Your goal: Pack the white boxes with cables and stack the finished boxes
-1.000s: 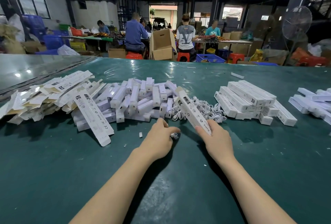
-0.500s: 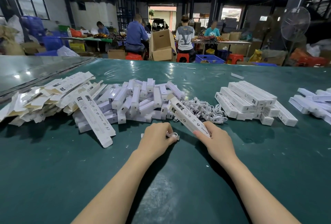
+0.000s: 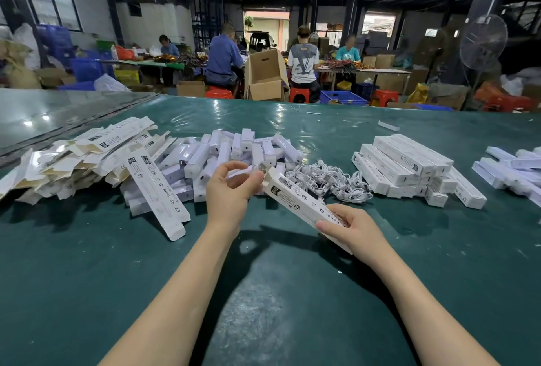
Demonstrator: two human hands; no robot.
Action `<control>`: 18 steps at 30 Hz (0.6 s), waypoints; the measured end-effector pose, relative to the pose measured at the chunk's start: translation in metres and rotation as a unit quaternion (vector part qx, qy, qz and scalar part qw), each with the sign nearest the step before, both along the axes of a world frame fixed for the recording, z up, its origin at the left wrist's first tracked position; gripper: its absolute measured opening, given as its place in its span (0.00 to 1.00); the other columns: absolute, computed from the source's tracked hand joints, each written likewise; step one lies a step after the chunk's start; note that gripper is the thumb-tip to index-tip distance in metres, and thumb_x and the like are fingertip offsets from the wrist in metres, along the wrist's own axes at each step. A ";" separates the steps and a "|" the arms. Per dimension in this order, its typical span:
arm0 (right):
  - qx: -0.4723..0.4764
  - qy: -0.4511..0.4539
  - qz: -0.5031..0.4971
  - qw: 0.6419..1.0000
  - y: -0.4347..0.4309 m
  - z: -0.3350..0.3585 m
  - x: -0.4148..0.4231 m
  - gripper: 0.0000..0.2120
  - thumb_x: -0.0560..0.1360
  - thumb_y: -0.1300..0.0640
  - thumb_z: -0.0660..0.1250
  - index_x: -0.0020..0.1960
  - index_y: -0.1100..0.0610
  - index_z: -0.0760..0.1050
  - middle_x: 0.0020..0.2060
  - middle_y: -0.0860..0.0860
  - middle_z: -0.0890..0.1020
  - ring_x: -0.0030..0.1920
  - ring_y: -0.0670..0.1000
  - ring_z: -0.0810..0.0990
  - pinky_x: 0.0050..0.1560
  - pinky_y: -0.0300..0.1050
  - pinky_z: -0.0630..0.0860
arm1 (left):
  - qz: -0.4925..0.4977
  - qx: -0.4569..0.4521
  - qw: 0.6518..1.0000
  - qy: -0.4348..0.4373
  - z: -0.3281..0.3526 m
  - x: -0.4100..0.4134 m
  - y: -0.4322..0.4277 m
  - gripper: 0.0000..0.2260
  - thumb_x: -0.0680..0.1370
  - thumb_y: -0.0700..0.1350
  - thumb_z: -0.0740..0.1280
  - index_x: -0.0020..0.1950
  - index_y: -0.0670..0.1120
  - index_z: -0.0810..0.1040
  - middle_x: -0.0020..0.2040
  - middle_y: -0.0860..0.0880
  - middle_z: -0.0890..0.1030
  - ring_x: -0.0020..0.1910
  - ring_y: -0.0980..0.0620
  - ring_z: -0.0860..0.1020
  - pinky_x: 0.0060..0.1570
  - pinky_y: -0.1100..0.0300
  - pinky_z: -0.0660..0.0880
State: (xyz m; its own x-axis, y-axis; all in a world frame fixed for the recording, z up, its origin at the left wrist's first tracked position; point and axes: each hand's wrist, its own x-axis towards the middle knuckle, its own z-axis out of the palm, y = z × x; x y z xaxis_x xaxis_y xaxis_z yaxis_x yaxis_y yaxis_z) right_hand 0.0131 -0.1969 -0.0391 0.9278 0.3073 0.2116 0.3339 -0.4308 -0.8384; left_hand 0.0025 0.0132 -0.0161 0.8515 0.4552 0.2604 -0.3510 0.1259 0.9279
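Your right hand (image 3: 348, 228) grips the near end of one long white box (image 3: 292, 198), fingers wrapped under it and thumb on top. The box is held off the green table (image 3: 263, 292), just on your side of the cable heap (image 3: 328, 181).

Long axis: diagonal. The near end is in your right hand, the far end points away and to the left, and the printed face is up. The far end is open with its flap raised. The inside is not visible.

Your left hand (image 3: 228, 192) is at that far end, left of the cable heap, with fingers curled and thumb close against the box's mouth. Something small and blurred sits by the fingertips. Cannot tell what it is or whether it is gripped.

- Left of the cable heap, touching it: a loose heap of short white boxes (image 3: 234, 149), directly behind your left hand.
- Further left: a pile of flat unfolded cartons (image 3: 73, 160), with one flat carton (image 3: 158, 190) lying off its near edge, pointing toward you.
- Just right of the cable heap: the stack of finished boxes (image 3: 404, 160), laid in layers.
- Well right of the cable heap: a second lot of white boxes (image 3: 512, 166) at the picture's edge.
- Beyond the cable heap, past the table: an open cardboard carton (image 3: 263, 75).
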 end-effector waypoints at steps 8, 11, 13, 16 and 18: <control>0.068 0.063 0.055 0.994 -0.001 0.000 0.001 0.05 0.71 0.59 0.71 0.47 0.56 0.80 0.38 0.49 0.80 0.38 0.46 0.74 0.42 0.38 0.67 | -0.029 0.119 0.992 0.008 0.000 -0.003 0.004 0.08 0.74 0.37 0.69 0.39 0.48 0.73 0.29 0.56 0.82 0.27 0.62 0.77 0.31 0.71 0.71; 0.079 0.071 0.056 0.993 0.000 0.001 0.000 0.12 0.64 0.51 0.71 0.45 0.55 0.81 0.34 0.47 0.79 0.34 0.42 0.74 0.35 0.30 0.67 | -0.042 0.179 0.983 0.027 0.001 -0.005 0.006 0.09 0.74 0.41 0.69 0.42 0.51 0.70 0.33 0.54 0.83 0.30 0.62 0.77 0.43 0.67 0.71; 0.085 0.072 0.055 0.992 0.001 0.001 0.000 0.14 0.62 0.50 0.69 0.45 0.55 0.81 0.34 0.47 0.79 0.33 0.42 0.74 0.33 0.29 0.66 | -0.048 0.212 0.976 0.034 0.001 -0.006 0.009 0.07 0.75 0.43 0.68 0.44 0.52 0.71 0.38 0.52 0.83 0.32 0.62 0.78 0.44 0.67 0.70; 0.085 0.071 0.055 0.992 0.001 0.000 0.000 0.14 0.62 0.50 0.69 0.45 0.55 0.81 0.34 0.48 0.80 0.34 0.43 0.75 0.34 0.29 0.67 | -0.065 0.244 0.968 0.019 0.001 -0.007 0.010 0.04 0.77 0.42 0.65 0.43 0.50 0.75 0.41 0.51 0.82 0.35 0.63 0.78 0.45 0.66 0.71; 0.090 0.074 0.055 0.992 0.001 -0.001 0.000 0.14 0.62 0.50 0.69 0.45 0.55 0.81 0.34 0.48 0.80 0.34 0.43 0.75 0.35 0.29 0.67 | -0.059 0.257 0.965 0.015 -0.001 -0.007 0.009 0.07 0.78 0.41 0.64 0.42 0.51 0.76 0.39 0.52 0.82 0.39 0.58 0.78 0.49 0.55 0.72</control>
